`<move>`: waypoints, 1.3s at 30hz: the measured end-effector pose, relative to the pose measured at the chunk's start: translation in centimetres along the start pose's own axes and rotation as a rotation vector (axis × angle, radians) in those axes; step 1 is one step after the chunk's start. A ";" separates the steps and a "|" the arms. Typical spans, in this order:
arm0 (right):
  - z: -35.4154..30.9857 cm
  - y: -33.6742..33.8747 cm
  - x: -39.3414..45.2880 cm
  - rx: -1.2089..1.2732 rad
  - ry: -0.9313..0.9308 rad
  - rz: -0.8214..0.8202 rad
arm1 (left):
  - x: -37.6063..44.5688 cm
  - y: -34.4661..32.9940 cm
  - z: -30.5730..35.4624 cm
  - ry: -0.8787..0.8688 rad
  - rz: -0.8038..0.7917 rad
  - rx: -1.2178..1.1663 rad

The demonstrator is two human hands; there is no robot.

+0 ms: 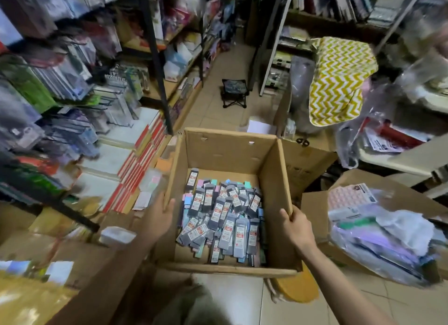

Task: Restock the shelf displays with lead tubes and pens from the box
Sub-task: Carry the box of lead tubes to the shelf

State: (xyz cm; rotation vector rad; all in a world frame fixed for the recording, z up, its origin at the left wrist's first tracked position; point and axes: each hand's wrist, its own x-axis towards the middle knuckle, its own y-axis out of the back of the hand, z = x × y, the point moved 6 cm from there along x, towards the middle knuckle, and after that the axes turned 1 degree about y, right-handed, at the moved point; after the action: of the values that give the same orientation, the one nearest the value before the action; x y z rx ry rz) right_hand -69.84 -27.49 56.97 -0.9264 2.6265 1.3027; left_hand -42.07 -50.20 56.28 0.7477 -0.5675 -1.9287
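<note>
An open brown cardboard box (225, 152) stands on the floor in front of me. Its bottom is covered with several flat lead tube packs (224, 218), grey and black with red-and-white labels, some pastel ones among them. My left hand (161, 215) grips the box's left wall, thumb over the rim and fingers outside. My right hand (297, 224) grips the right wall near its front corner, thumb inside and fingers outside. No pens are clearly recognisable in the box.
Shelves (80, 94) packed with stationery and notebooks run along the left. A small black folding stool (234, 92) stands in the tiled aisle ahead. Another carton with plastic-wrapped goods (380, 230) sits at the right, a yellow zigzag cloth (339, 80) behind it.
</note>
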 end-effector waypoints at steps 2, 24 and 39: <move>-2.2 0.0 3.6 0.000 -0.002 0.009 | 4.6 0.2 2.1 -0.049 -0.003 0.009; -21.5 0.5 46.6 -0.011 0.021 -0.018 | 45.6 -3.1 20.9 -0.041 0.046 -0.039; -34.9 -4.7 67.5 0.103 -0.023 0.030 | 74.2 -2.3 27.2 -0.038 -0.067 0.030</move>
State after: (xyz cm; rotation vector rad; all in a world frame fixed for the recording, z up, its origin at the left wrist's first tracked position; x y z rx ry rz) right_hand -115.50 -88.35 54.90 -0.8554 2.6717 1.1638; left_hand -89.07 -113.75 54.54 0.7587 -0.6022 -2.0038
